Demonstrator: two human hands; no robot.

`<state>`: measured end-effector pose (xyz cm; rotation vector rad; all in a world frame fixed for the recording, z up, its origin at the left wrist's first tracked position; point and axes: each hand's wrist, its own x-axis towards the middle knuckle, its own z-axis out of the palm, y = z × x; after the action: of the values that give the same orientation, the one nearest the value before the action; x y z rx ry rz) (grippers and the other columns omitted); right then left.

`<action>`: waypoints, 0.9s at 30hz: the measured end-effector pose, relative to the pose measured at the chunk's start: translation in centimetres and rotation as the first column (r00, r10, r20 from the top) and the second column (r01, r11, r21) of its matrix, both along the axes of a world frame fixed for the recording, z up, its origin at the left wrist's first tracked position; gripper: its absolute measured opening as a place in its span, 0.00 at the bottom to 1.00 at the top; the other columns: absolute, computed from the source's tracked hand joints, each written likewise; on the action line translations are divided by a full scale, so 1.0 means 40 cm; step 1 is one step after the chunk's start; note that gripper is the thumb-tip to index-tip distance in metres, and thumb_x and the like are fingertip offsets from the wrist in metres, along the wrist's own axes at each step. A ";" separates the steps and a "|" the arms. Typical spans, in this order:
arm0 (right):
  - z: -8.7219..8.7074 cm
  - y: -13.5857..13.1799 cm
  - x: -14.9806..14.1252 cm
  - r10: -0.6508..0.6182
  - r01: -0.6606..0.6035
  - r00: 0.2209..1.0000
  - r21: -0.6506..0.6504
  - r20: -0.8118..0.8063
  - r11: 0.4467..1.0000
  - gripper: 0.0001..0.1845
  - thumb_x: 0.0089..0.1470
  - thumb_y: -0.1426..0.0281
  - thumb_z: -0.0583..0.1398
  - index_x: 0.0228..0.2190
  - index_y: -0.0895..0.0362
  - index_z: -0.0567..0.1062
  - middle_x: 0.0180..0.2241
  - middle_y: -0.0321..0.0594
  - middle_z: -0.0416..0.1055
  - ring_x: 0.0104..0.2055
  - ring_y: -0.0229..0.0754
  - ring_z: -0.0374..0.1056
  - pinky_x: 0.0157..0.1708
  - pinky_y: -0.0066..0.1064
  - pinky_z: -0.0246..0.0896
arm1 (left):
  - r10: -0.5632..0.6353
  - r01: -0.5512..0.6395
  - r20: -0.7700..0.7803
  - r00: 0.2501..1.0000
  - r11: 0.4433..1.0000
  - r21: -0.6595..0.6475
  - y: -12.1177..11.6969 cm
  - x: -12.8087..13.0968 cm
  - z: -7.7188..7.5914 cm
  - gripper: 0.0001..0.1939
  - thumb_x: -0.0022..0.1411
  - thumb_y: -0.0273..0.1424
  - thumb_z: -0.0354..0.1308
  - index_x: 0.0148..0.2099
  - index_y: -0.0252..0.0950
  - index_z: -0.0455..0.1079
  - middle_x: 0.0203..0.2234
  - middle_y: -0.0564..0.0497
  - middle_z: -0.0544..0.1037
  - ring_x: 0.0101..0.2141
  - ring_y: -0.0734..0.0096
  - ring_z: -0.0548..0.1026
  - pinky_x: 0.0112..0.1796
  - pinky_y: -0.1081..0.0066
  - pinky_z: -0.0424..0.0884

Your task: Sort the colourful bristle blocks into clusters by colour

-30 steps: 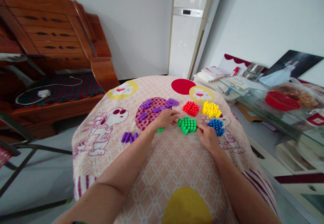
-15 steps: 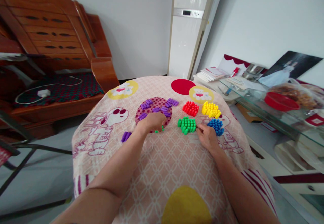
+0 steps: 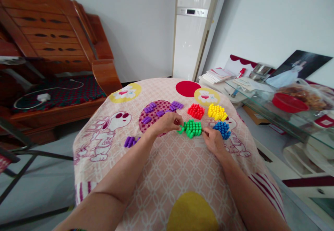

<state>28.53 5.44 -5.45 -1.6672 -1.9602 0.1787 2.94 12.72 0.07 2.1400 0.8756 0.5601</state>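
Note:
Small green pegs [image 3: 192, 129] stand upright in a tight cluster on the cloth. At the cluster's left side my left hand [image 3: 169, 122] pinches a green peg [image 3: 180, 130], low over the cloth. My right hand [image 3: 214, 139] has its fingers closed against the right edge of the green cluster; whether they grip a peg is hidden. Behind stand clusters of red pegs [image 3: 196, 111] and yellow pegs [image 3: 217, 112], and blue pegs [image 3: 221, 130] are just beyond my right hand. Purple pegs [image 3: 149, 107] lie on their sides in small groups to the left, some partly covered by my left arm.
A patterned cloth [image 3: 167, 168] covers the round table. To the right is a glass shelf [image 3: 263, 100] with a red bowl [image 3: 289, 102] and papers [image 3: 217, 75]. A wooden bench [image 3: 52, 49] stands at the left, near a metal chair frame [image 3: 28, 151].
My left hand went left to the loose green pegs, then came back right with one to the green cluster. My right hand has stayed at the cluster's right edge.

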 end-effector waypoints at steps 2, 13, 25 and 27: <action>0.000 0.000 -0.001 -0.006 0.007 1.000 -0.005 0.002 1.000 0.12 0.54 0.70 0.53 0.21 0.55 0.70 0.20 0.38 0.67 0.25 0.39 0.62 0.28 0.30 0.47 | 0.001 -0.002 0.009 1.000 1.000 0.022 -0.005 0.011 -0.005 0.07 0.48 0.22 0.61 0.33 0.32 0.75 0.26 0.53 0.77 0.28 0.75 0.73 0.31 0.76 0.65; 0.001 -0.001 -0.002 -0.010 0.010 1.000 -0.001 0.006 1.000 0.12 0.54 0.70 0.53 0.21 0.55 0.69 0.20 0.38 0.66 0.25 0.39 0.61 0.28 0.30 0.47 | 0.023 -0.015 -0.051 0.998 0.989 0.147 -0.005 0.031 -0.022 0.08 0.48 0.22 0.61 0.34 0.34 0.71 0.25 0.55 0.74 0.27 0.75 0.71 0.29 0.76 0.63; -0.007 0.001 0.000 -0.001 0.001 1.000 0.008 0.026 1.000 0.12 0.55 0.71 0.52 0.23 0.56 0.72 0.23 0.40 0.71 0.27 0.40 0.64 0.28 0.29 0.49 | 0.468 -0.338 -0.220 0.856 0.828 0.447 0.193 0.022 -0.007 0.22 0.60 0.33 0.60 0.56 0.33 0.70 0.51 0.40 0.74 0.53 0.58 0.71 0.55 0.65 0.64; -0.010 0.001 0.000 0.009 -0.009 1.000 0.007 0.010 1.000 0.12 0.55 0.71 0.52 0.25 0.56 0.74 0.24 0.41 0.72 0.28 0.41 0.65 0.29 0.29 0.50 | 0.454 -0.291 -0.310 0.835 0.843 0.452 0.229 0.063 -0.013 0.24 0.60 0.35 0.60 0.58 0.35 0.68 0.54 0.40 0.72 0.56 0.57 0.69 0.56 0.63 0.63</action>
<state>28.55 5.47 -5.84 -1.6579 -1.9740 0.1676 5.47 21.90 -0.43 2.5072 1.5647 0.5216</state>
